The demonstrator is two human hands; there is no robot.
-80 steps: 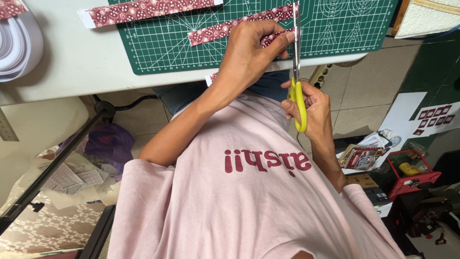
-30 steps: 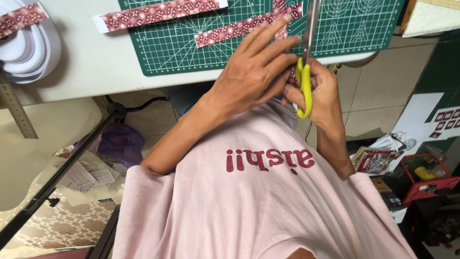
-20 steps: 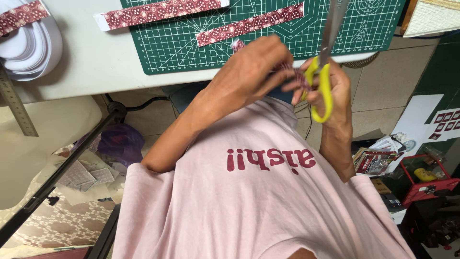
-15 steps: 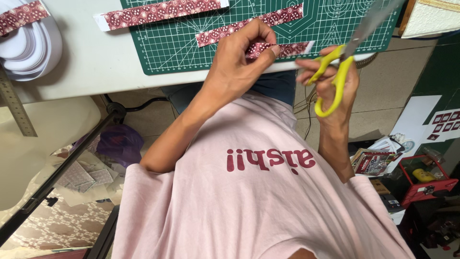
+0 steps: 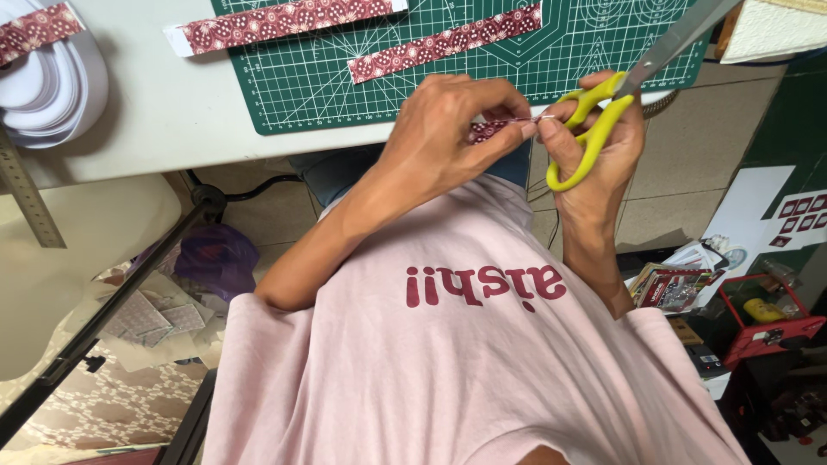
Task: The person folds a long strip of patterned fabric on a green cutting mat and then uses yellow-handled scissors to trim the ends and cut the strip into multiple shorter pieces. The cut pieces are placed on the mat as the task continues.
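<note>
Pinching point: the small patterned strip [image 5: 488,131] sits at the near edge of the green cutting mat [image 5: 293,86], just off the surface's rim, above the person's lap.
Left hand: the left hand [image 5: 448,138] has its grip closed on that strip, thumb and forefinger tips pressed together at its right end.
Right hand: the right hand [image 5: 594,151] meets it from the right, fingertips touching the same end, while its other fingers are hooked through the yellow-handled scissors [image 5: 603,116].
Scissors axis: blades run up and right, away from the strip and out over the mat's right corner; whether the blades are parted, I cannot tell.
Nearer hand: the left, lying right over the strip.
Beyond, on the mat: two longer patterned strips [image 5: 444,41], lying flat, well apart from the hands.
Left of the mat: white tape rolls [image 5: 52,86] and a steel ruler [image 5: 26,189].
</note>
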